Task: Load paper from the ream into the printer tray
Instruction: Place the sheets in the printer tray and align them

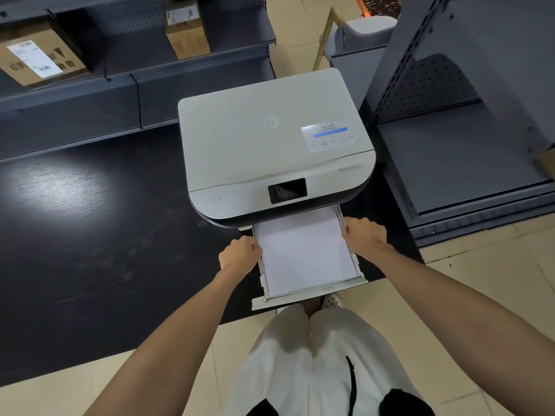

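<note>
Paper [306, 256] lies stacked in the pulled-out printer tray [345, 285] at the tabletop's near edge. Left hand [238, 253] and right hand [365, 234], fingers curled, grip the tray's side walls; it should be pushed in evenly, both sides together.

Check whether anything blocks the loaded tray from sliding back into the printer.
Nothing visible does. The paper lies flat in the tray, the left hand and right hand hold its sides, and the printer slot looks clear.
</note>
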### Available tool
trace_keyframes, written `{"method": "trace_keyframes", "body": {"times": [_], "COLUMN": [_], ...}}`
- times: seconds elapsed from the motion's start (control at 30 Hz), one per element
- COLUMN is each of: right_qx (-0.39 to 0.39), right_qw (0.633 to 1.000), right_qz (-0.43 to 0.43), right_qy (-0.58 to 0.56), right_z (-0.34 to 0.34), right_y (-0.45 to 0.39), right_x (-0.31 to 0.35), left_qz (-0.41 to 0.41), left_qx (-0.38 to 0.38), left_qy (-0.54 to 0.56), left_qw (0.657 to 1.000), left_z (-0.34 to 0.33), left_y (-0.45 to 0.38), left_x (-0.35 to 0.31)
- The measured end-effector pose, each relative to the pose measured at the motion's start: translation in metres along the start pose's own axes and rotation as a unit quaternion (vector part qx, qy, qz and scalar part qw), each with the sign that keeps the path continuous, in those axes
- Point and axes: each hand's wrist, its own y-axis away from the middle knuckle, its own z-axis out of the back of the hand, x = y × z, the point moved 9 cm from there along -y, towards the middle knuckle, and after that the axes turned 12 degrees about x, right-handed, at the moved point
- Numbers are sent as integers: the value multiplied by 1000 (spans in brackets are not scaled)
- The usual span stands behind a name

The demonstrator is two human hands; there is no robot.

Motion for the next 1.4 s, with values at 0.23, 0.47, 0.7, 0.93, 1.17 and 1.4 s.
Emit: {"method": "trace_keyframes", "body": {"times": [0.23,0.47,0.7,0.93,1.17,1.4], "right_qx": [14,34,30,55,169,153], "right_qw": [1000,999,999,993,963,956], "right_qz": [-8,-14,16,101,189,228], "right_qy": [8,26,19,3,-98,-107], "right_z": [-1,-5,-7,-17,-51,-66], "right_y": [0,0,2,32,75,104], "right_x": [7,9,11,27,31,22], "left_qz": [1,-4,17,18,34,-8], "left_qx": [1,-2,28,-10,3,-87], "left_qy": [-5,-6,10,45,105,49], "left_qw": [1000,1000,999,999,994,995], "left_z": [-2,-3,-19,-36,-77,-95], "left_y": [2,3,13,42,78,100], "left_x": [-6,-7,-8,-9,-15,-16]}}
